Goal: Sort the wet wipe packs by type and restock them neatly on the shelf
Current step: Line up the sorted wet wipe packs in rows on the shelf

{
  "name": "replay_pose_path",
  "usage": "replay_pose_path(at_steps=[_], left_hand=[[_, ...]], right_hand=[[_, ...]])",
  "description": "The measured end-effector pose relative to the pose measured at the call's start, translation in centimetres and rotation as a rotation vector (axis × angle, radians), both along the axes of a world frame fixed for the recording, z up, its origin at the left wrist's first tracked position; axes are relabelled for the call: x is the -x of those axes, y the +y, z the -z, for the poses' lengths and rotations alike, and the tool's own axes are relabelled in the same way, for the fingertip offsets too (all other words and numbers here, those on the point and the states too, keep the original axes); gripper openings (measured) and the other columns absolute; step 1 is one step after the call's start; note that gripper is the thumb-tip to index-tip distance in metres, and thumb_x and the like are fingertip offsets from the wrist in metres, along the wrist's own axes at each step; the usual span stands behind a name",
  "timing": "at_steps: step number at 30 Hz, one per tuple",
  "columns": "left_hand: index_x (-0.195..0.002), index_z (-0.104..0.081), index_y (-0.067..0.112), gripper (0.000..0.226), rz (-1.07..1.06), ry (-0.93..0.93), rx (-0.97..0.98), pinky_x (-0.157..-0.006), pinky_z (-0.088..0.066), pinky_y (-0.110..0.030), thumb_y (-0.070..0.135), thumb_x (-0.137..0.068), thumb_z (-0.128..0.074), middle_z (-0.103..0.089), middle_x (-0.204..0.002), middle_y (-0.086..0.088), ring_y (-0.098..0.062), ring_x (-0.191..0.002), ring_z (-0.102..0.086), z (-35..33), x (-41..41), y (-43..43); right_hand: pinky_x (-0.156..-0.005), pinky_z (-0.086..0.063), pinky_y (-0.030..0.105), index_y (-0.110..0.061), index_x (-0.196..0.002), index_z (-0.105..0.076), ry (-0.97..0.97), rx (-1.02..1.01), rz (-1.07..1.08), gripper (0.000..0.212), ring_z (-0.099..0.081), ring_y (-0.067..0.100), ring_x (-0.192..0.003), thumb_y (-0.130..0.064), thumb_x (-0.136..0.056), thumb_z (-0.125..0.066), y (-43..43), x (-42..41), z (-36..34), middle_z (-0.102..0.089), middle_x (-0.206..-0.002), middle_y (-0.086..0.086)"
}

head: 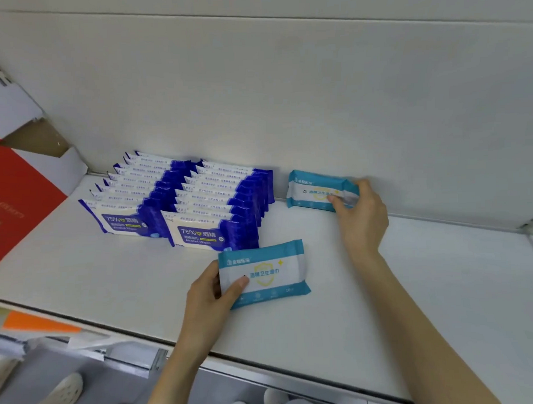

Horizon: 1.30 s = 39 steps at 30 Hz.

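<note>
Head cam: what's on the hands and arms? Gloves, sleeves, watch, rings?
Nothing worn that shows. The left hand and right hand are bare, with no gloves. The left forearm and right forearm are bare to the frame edge, so no sleeve is in view. No watch, bracelet or ring is visible. The thumbnails look short and unpainted.

The rowed packs (183,201) are deep blue and cream. The near pack (270,272) and far pack (314,189) are teal and white with a yellow shield. The shelf (383,303) is white, the left box (20,192) red.
</note>
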State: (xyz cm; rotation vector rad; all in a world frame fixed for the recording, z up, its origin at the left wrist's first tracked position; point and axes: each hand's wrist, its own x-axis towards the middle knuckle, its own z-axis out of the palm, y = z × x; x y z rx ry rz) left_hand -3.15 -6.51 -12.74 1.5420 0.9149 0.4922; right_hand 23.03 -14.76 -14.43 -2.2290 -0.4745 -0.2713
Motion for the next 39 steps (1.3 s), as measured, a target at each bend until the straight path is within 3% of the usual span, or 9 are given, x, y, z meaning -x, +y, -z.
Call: replay_pose_path(at_steps=[6,12,15,18,21,24,28,34,39], left_hand=[[-0.104,-0.060,0.029,0.022,0.003,-0.005,0.013,-0.065,-0.056,-0.019,0.015,-0.087,-0.065,-0.070,-0.102,0.013,-0.003,-0.090,-0.068,-0.2,0.0,0.0],[-0.100,-0.057,0.031,0.030,0.056,0.004,-0.098,-0.064,-0.054,-0.015,0.008,-0.085,-0.068,-0.069,-0.092,0.022,0.003,-0.090,-0.066,-0.5,-0.4,0.0],[-0.098,-0.048,0.034,0.033,0.166,0.094,-0.298,-0.062,-0.051,-0.011,0.012,-0.084,-0.069,-0.062,-0.094,0.026,0.017,-0.090,-0.058,-1.5,-1.3,-0.4],[-0.099,-0.042,0.036,0.032,0.296,0.150,-0.512,-0.064,-0.050,-0.009,0.019,-0.087,-0.067,-0.057,-0.097,0.022,0.011,-0.089,-0.058,-3.2,-3.0,-0.4],[-0.106,-0.037,0.035,0.029,0.406,0.267,-0.725,-0.066,-0.051,-0.009,0.026,-0.092,-0.060,-0.056,-0.105,0.015,0.001,-0.088,-0.056,-5.6,-5.8,0.0],[-0.120,-0.043,0.027,0.035,0.449,0.377,-1.121,-0.074,-0.048,-0.024,0.034,-0.090,-0.061,-0.056,-0.118,0.009,-0.011,-0.101,-0.054,-7.3,-9.5,1.5],[-0.103,-0.063,0.011,0.048,0.514,0.333,-1.487,-0.064,-0.047,-0.037,0.027,-0.064,-0.085,-0.062,-0.093,-0.007,-0.029,-0.081,-0.058,-7.4,-14.6,4.2],[-0.095,-0.065,0.008,0.045,0.575,0.342,-1.643,-0.059,-0.048,-0.036,0.016,-0.057,-0.088,-0.061,-0.087,-0.009,-0.028,-0.076,-0.058,-5.5,-17.7,5.2],[-0.084,-0.062,0.012,0.040,0.535,0.378,-1.724,-0.057,-0.042,-0.032,0.004,-0.052,-0.084,-0.059,-0.079,-0.006,-0.024,-0.068,-0.055,-5.3,-18.3,5.4]], right_hand=[[-0.070,-0.043,0.035,-0.013,-0.109,-0.053,0.005,-0.004,0.005,0.042,-0.055,0.025,-0.094,-0.039,-0.081,-0.072,0.1,0.2,-0.1,-0.062,-0.103,0.005],[-0.077,-0.046,0.025,-0.017,-0.108,-0.050,0.234,-0.408,0.021,0.035,-0.054,0.017,-0.091,-0.032,-0.084,-0.071,-3.0,3.4,-1.8,-0.052,-0.101,-0.004],[-0.072,-0.048,0.015,-0.026,-0.102,-0.055,0.548,-0.378,-0.385,0.022,-0.058,0.003,-0.081,-0.021,-0.085,-0.069,-5.1,7.0,-3.4,-0.061,-0.092,-0.008],[-0.072,-0.057,0.025,-0.031,-0.098,-0.056,0.622,-0.143,-0.663,0.034,-0.064,0.006,-0.093,-0.017,-0.076,-0.078,-6.2,8.6,-2.7,-0.063,-0.097,-0.014],[-0.061,-0.057,0.037,-0.028,-0.076,-0.057,0.519,-0.183,-0.490,0.031,-0.067,0.016,-0.076,-0.014,-0.069,-0.085,-6.2,7.3,-2.4,-0.067,-0.078,-0.013],[-0.058,-0.051,0.027,-0.028,-0.077,-0.056,0.364,-0.116,-0.356,0.030,-0.055,0.012,-0.063,-0.017,-0.070,-0.083,-5.5,4.7,-2.2,-0.063,-0.071,-0.020],[-0.062,-0.043,0.030,-0.027,-0.085,-0.052,0.229,-0.067,-0.281,0.027,-0.054,0.011,-0.067,-0.020,-0.077,-0.076,-3.7,1.7,-2.2,-0.065,-0.081,-0.010],[-0.062,-0.044,0.035,-0.016,-0.093,-0.042,0.308,-0.103,-0.091,0.043,-0.057,0.024,-0.076,-0.033,-0.077,-0.077,-2.1,-0.2,-1.4,-0.059,-0.083,-0.002],[-0.064,-0.043,0.033,-0.017,-0.093,-0.040,0.334,-0.128,-0.082,0.043,-0.057,0.022,-0.084,-0.035,-0.078,-0.077,-1.8,0.1,-0.9,-0.057,-0.091,-0.001]])
